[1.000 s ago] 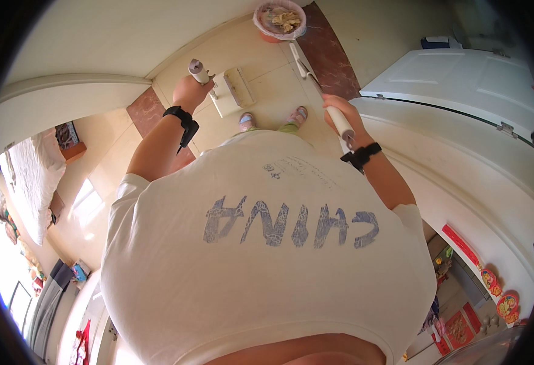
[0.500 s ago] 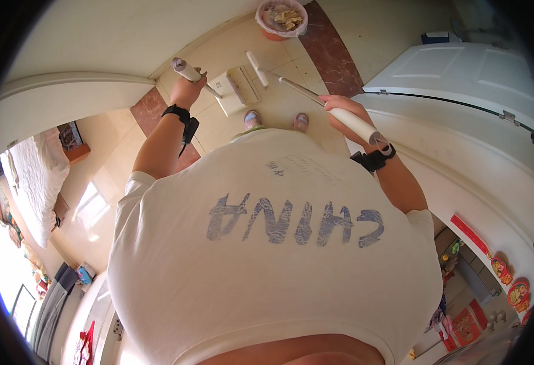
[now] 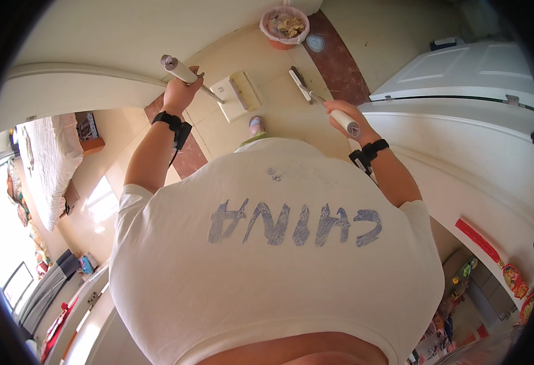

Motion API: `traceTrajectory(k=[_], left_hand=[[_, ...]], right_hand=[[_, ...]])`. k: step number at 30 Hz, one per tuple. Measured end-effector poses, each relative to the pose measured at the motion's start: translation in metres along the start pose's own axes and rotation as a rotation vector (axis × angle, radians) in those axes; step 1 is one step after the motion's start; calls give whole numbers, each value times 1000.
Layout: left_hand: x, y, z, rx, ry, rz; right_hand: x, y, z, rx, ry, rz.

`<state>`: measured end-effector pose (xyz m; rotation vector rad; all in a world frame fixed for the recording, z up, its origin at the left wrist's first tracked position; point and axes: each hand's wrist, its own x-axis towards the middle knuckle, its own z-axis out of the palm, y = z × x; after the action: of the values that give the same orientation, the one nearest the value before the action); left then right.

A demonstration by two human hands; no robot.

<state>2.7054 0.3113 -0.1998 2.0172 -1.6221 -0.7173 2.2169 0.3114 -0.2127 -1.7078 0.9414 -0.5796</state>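
Item one: long-handled dustpan (image 3: 236, 97), cream-coloured. Its pan rests on the pale tiled floor (image 3: 279, 115) far ahead of the person's feet; its thin rod runs from the pan up and to the left, ending in a thick pale grip with a greyish end cap. Long axis: slanted, pan end far and right, grip end near and left.

Item two: broom (image 3: 315, 97), white. Its narrow head lies on the floor to the right of the dustpan, a little apart from it; the handle rises toward the near right, ending in a pale grip with a grey cap. Long axis: slanted, head far and left, grip near and right.

Left hand (image 3: 180, 92): fingers wrapped fully around the dustpan grip, fist closed on it. A black strap sits on the wrist.

Right hand (image 3: 349, 115): closed around the broom grip, the cap end showing past the fist. A black strap sits on this wrist too.

Surroundings: a round bin (image 3: 284, 25) with a pink liner, holding scraps, stands on the floor far beyond both tools. A white door (image 3: 461, 67) stands to the right. One slippered foot (image 3: 256, 125) shows just below the dustpan.
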Motion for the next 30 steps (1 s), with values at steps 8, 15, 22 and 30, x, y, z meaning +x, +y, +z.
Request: traceTrajectory(k=[8,15,22,30], left_hand=[[-43,147,-51,-52,106,210],[-44,204,-24,425,94,477],[10,168,69,720,-250,701],[26,157,83,712,-181,768]], right_hand=[[-48,15,-36,-78,25,-2],[-82,29,-52,-28,57,-23],[-107,29,-62,-18,128,-27],[-131,27,-67,-38,174,30]])
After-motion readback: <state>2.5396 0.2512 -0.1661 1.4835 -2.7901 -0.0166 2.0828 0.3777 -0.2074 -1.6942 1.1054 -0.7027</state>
